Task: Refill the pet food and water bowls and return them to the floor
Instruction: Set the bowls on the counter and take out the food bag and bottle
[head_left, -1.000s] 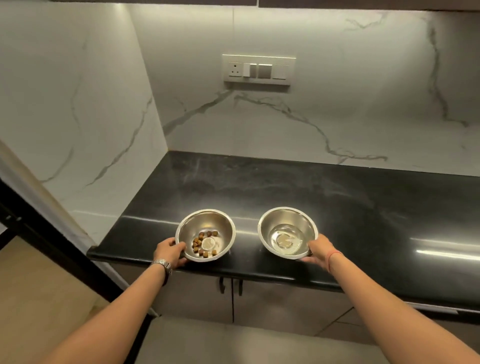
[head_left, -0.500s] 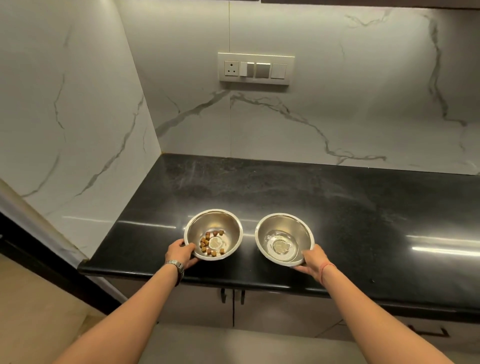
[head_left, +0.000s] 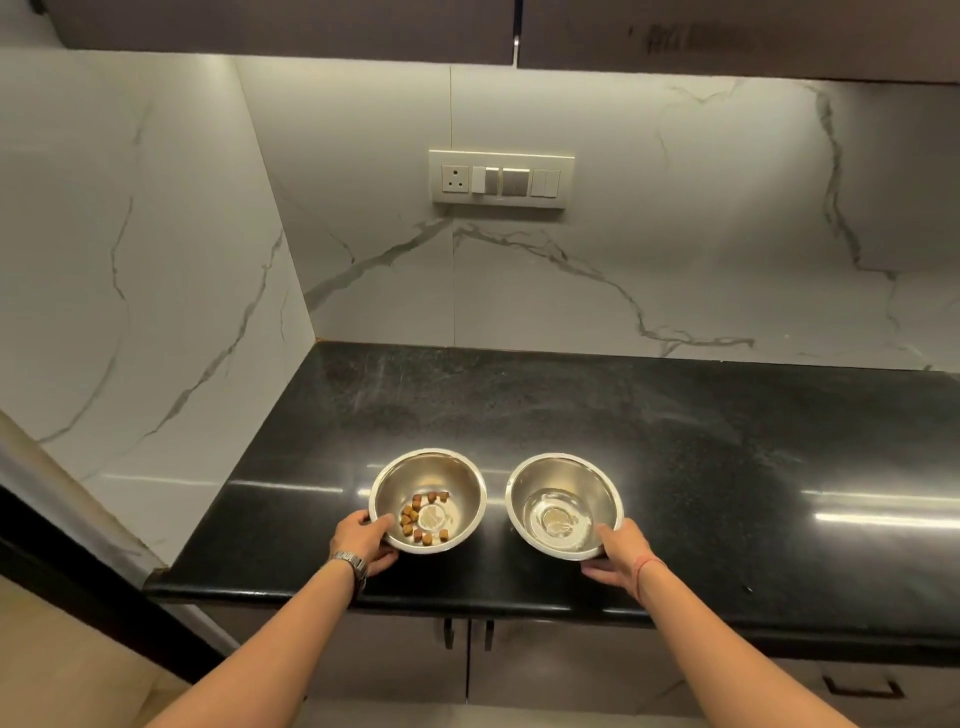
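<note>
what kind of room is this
Most likely a home kitchen. A black stone countertop runs under dark wall cabinets, with a marble-look backsplash carrying a socket and switch plate, and base cabinet doors below the counter.

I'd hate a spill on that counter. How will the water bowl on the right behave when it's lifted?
The water bowl looks like rigid polished steel, so it probably won't flex but may feel slick. The shallow water will likely slosh if tilted. The right hand grips only its near rim, so it may tip away.
</note>
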